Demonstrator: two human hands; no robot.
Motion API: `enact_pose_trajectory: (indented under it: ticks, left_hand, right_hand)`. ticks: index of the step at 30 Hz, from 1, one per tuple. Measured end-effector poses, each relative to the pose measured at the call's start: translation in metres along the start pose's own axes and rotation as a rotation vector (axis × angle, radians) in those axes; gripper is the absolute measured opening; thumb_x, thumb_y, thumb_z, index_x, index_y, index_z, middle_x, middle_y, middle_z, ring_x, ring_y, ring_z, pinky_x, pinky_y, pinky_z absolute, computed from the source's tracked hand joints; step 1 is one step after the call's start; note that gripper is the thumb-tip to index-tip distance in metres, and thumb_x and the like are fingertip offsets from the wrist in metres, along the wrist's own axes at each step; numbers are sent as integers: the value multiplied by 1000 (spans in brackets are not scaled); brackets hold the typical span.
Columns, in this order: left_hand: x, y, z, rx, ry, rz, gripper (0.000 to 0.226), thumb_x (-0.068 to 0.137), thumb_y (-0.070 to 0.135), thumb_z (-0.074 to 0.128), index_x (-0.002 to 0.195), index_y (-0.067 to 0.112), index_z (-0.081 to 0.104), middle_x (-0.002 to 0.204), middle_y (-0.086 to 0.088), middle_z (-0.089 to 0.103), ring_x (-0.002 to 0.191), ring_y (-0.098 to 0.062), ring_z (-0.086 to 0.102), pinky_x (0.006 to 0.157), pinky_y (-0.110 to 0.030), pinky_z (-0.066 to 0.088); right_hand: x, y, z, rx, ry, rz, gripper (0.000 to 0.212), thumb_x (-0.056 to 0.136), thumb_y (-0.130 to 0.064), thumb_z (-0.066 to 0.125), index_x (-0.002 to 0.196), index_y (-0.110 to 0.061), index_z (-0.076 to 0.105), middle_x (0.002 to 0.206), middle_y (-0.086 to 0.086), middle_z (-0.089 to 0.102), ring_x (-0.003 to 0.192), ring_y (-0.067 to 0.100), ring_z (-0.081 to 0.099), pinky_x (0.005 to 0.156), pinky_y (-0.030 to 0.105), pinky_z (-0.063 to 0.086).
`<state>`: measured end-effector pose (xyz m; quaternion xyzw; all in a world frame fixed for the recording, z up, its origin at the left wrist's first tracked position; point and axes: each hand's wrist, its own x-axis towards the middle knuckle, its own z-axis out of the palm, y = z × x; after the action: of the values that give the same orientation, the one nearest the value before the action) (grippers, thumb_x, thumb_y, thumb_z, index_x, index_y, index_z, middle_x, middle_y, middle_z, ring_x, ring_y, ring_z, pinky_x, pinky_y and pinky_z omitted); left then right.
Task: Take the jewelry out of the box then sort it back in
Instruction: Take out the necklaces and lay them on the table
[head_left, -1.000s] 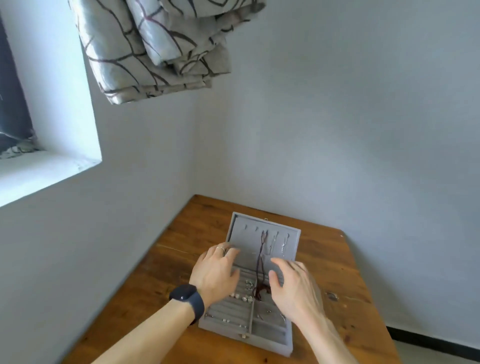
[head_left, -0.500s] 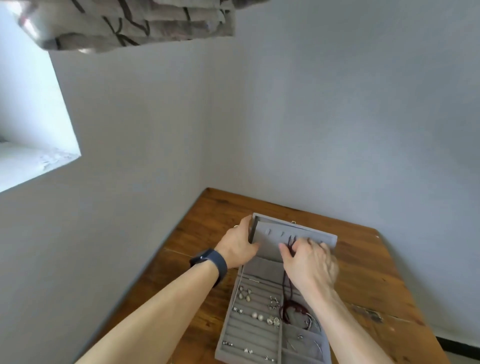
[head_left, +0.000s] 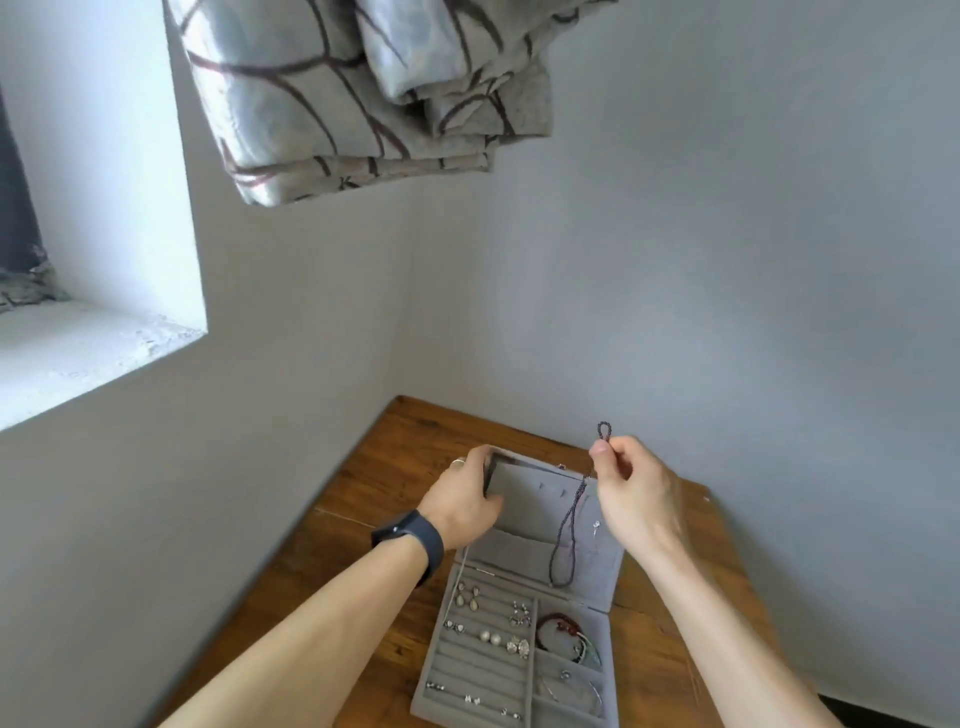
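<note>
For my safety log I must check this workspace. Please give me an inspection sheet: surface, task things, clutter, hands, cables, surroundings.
Surface: wooden table in a room corner.
Job's things: grey box open on the table; necklace hangs in front of the lid; earrings in the left slots; bracelet and bangle in the right compartments.
Clutter: nothing seen.
Hands: left hand grips the lid's corner; right hand pinches the necklace near its top.
Cables: nothing seen.
Surroundings: grey walls, curtain above, sill at left.
</note>
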<state>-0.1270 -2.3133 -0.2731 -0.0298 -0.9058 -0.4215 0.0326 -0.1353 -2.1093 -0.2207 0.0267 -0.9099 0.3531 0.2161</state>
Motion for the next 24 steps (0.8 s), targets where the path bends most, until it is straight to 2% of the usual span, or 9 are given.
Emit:
enact_pose_trajectory:
  ticks: [4, 8, 11, 13, 16, 18, 20, 22, 24]
  left_hand:
    - [-18, 43, -21, 26, -8, 83, 65, 96, 29, 60, 154, 22, 30, 151, -9, 43, 131, -25, 50, 95, -22, 41]
    - [-45, 93, -50, -158, -4, 158, 52, 94, 36, 62, 143, 26, 48, 137, 1, 60, 117, -13, 58, 94, -21, 46]
    - [-71, 124, -68, -297, -8, 189, 49, 91, 51, 62, 134, 28, 60, 128, 7, 66, 112, -9, 61, 97, -26, 49]
    - [-90, 138, -75, -288, -11, 215, 43, 89, 59, 62, 119, 30, 71, 115, 13, 71, 106, -6, 64, 89, -26, 51]
    - [-121, 146, -76, -264, 28, 230, 26, 86, 53, 71, 92, 29, 79, 90, 14, 75, 85, -1, 67, 74, -19, 47]
    - [-142, 143, -72, -310, 54, 239, 20, 85, 46, 75, 88, 27, 78, 86, 10, 76, 81, -3, 68, 72, -19, 47]
    - [-162, 139, -65, -354, 49, 234, 18, 85, 42, 76, 86, 25, 78, 85, 6, 76, 83, -8, 71, 73, -22, 49]
    - [-182, 132, -57, -362, 11, 208, 18, 85, 42, 76, 83, 23, 77, 83, 5, 76, 82, -10, 72, 73, -27, 52]
    - [-198, 125, -50, -341, -39, 197, 20, 85, 43, 75, 82, 24, 76, 82, 6, 76, 81, -10, 71, 77, -31, 57]
  right_hand:
    - [-10, -20, -34, 17, 19, -71, 29, 98, -39, 53, 73, -24, 55, 65, -16, 61, 72, -6, 55, 57, 6, 36]
    - [-24, -42, -69, 34, -31, -163, 25, 97, -44, 53, 79, -27, 59, 72, -13, 66, 71, 3, 58, 64, 22, 43]
    - [-43, -58, -94, 37, -125, -239, 22, 98, -48, 52, 85, -31, 59, 74, -12, 65, 69, 6, 58, 63, 22, 45]
    - [-60, -68, -107, 45, -187, -263, 24, 98, -51, 51, 88, -31, 61, 75, -9, 66, 68, 8, 59, 64, 24, 49]
    - [-92, -76, -122, 20, -228, -291, 25, 98, -53, 49, 88, -33, 61, 74, -13, 65, 65, 5, 57, 56, 12, 44]
    - [-116, -77, -129, 11, -225, -299, 25, 97, -55, 49, 87, -37, 62, 75, -14, 66, 69, 5, 58, 59, 6, 42]
    - [-139, -74, -131, 141, -278, -273, 23, 97, -53, 52, 86, -38, 66, 79, -15, 69, 73, 5, 62, 65, 12, 46]
    - [-164, -67, -128, 291, -364, -198, 25, 96, -53, 53, 88, -36, 69, 86, -13, 72, 83, 6, 66, 79, 28, 53]
    - [-191, -57, -123, 418, -415, -113, 22, 97, -50, 54, 92, -36, 71, 91, -11, 73, 89, 7, 68, 80, 34, 57]
